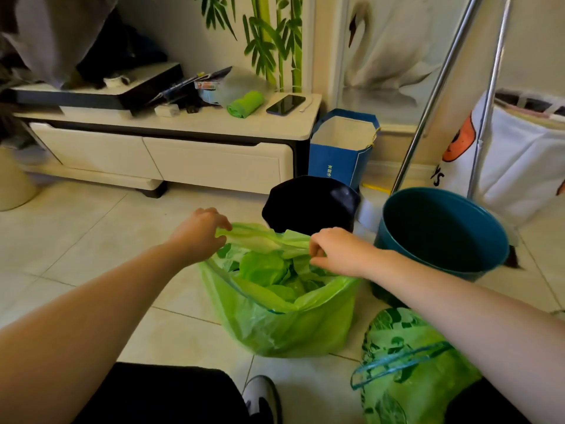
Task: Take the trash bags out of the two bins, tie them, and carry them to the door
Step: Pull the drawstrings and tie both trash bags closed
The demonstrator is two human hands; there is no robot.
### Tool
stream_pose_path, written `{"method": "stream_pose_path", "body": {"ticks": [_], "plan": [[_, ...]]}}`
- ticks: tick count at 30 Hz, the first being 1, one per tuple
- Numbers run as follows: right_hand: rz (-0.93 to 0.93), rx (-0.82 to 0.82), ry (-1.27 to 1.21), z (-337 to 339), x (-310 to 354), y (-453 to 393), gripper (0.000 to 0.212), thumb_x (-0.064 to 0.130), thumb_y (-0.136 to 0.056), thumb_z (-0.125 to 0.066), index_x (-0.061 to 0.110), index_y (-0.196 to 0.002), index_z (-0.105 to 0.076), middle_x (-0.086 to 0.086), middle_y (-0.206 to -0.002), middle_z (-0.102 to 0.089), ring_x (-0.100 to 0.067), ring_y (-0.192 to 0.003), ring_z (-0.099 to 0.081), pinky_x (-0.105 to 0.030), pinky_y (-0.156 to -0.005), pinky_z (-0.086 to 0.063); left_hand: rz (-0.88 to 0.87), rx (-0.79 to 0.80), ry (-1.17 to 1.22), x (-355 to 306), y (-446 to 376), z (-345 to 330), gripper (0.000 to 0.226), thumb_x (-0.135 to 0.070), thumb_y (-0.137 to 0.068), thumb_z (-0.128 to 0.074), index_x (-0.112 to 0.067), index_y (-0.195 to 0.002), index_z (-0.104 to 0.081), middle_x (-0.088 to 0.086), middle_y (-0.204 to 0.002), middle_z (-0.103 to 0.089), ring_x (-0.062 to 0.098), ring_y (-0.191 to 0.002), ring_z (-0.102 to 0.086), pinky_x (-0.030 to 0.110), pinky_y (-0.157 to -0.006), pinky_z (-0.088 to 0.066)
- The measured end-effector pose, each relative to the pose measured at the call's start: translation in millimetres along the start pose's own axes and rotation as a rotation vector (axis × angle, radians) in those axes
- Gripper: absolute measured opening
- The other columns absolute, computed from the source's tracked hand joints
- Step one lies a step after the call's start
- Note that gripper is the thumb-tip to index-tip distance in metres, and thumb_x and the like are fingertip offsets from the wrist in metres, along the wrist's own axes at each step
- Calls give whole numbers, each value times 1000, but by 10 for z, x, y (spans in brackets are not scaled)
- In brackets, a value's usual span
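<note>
A full green trash bag [284, 325] stands open on the tiled floor in front of me. My left hand [198, 234] pinches the far left part of its rim. My right hand [336, 252] grips the right part of the rim, fingers curled round the plastic. Behind the bag stands a black bin [308, 203], and to the right a teal bin [443, 231] with no bag in it. A second green bag [406, 371] with a blue drawstring pulled tight lies at the lower right, under my right forearm.
A low white TV cabinet [171, 154] runs along the wall, with a green roll of bags [244, 104] and a phone [286, 104] on top. A blue paper bag [339, 148] stands by the wall. Metal rack poles [428, 111] and a white fabric hamper [519, 160] are at the right.
</note>
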State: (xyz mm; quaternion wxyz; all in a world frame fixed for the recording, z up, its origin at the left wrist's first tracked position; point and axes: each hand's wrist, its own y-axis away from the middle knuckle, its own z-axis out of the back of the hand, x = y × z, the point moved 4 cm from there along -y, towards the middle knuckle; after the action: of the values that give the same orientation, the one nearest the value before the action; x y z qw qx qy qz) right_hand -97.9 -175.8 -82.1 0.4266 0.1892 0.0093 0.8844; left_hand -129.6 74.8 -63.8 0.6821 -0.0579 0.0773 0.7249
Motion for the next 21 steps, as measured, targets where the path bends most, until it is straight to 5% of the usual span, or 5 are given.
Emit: {"method": "stream_pose_path", "body": {"ticks": [6, 14, 21], "plan": [[111, 222, 66, -407, 304, -54, 28, 34, -90, -58, 10, -103, -64, -9, -104, -68, -27, -96, -62, -37, -80, -51, -190, 69, 32, -442, -114, -234, 46, -20, -88, -56, -21, -134, -50, 4, -136, -48, 24, -128, -43, 35, -102, -38], [222, 337, -8, -672, 476, 59, 59, 51, -83, -63, 11, -122, -43, -6, -116, -53, -21, -97, -51, -28, -71, -35, -239, 201, -84, -686, -308, -406, 63, -28, -90, -55, -20, -146, -29, 7, -147, -42, 28, -134, -39, 41, -108, -31], [202, 341, -32, -730, 609, 74, 57, 35, -83, -69, 12, -121, -33, 3, -71, -39, -9, -56, -36, -28, -48, -31, -189, 310, -93, -696, -394, -492, 57, -26, -91, -54, -19, -143, -31, 13, -133, -55, 34, -124, -48, 44, -99, -38]]}}
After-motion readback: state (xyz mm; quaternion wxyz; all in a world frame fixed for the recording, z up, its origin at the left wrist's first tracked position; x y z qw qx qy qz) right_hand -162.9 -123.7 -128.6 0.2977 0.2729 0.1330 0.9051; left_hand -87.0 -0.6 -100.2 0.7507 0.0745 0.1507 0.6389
